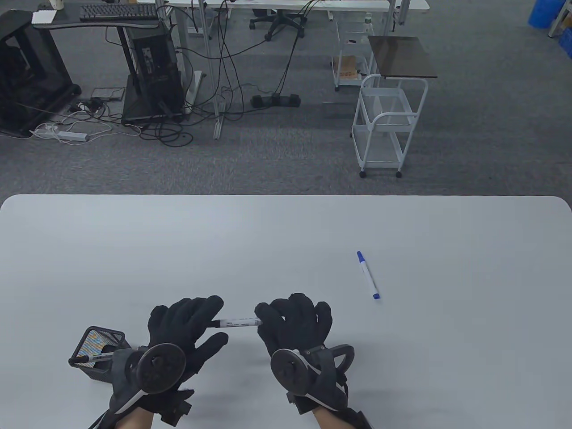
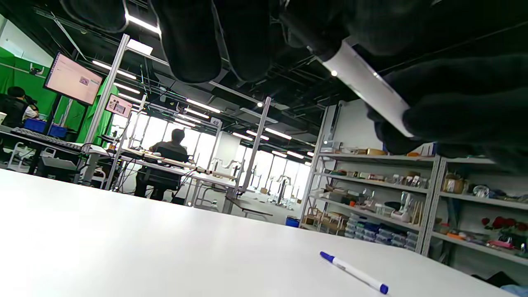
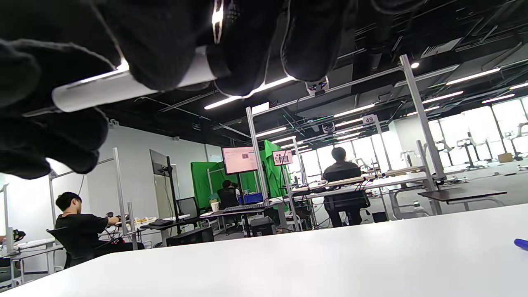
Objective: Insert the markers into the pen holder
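Observation:
A white marker with a black cap (image 1: 237, 321) is held level above the table between both hands; it also shows in the left wrist view (image 2: 367, 93) and the right wrist view (image 3: 123, 84). My left hand (image 1: 190, 324) holds its black end and my right hand (image 1: 292, 324) grips the other end. A black mesh pen holder (image 1: 99, 354) stands at the near left, partly behind my left wrist tracker, with a marker (image 1: 91, 357) in it. A white marker with blue caps (image 1: 368, 274) lies on the table to the right, and shows in the left wrist view (image 2: 354, 272).
The white table (image 1: 286, 232) ends at a far edge with rounded corners. Beyond it are grey carpet, a white wire trolley (image 1: 388, 127), desks and cables.

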Motion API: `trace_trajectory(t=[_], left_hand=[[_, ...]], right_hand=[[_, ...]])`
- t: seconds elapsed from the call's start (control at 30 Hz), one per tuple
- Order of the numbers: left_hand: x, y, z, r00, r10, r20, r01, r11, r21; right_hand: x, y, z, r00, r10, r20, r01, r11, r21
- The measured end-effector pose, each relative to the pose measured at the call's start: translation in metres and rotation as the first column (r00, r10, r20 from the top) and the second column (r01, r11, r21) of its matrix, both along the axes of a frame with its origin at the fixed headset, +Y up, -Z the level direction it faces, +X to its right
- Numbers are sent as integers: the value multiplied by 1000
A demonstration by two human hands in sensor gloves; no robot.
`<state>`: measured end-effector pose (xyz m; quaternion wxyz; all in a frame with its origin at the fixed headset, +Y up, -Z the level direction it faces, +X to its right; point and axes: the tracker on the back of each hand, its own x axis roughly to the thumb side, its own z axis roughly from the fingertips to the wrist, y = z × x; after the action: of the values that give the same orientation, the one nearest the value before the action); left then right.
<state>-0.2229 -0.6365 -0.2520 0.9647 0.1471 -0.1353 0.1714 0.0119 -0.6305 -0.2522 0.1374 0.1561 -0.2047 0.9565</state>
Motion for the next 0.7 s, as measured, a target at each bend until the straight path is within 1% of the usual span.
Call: trace_trajectory(t=[0.17,0.27,0.5,0.7], left_hand=[[2,0,0,999,-4,44,4,1000,-6],[5,-1,0,998,-14,54,14,1000,2],[9,-2,0,997,-38,63,37,999,26],[9,-2,0,997,-15,73,13,1000,24]], right_hand=[[-3,-3,1,1000,-17,-20,17,1000,-18],[-5,-7,0,999,-17,-28,16,1000,-26],[-5,-7,0,1000,-13,-22,12,1000,-18],[-5,-7,0,999,-20,-26,20,1000,-21]])
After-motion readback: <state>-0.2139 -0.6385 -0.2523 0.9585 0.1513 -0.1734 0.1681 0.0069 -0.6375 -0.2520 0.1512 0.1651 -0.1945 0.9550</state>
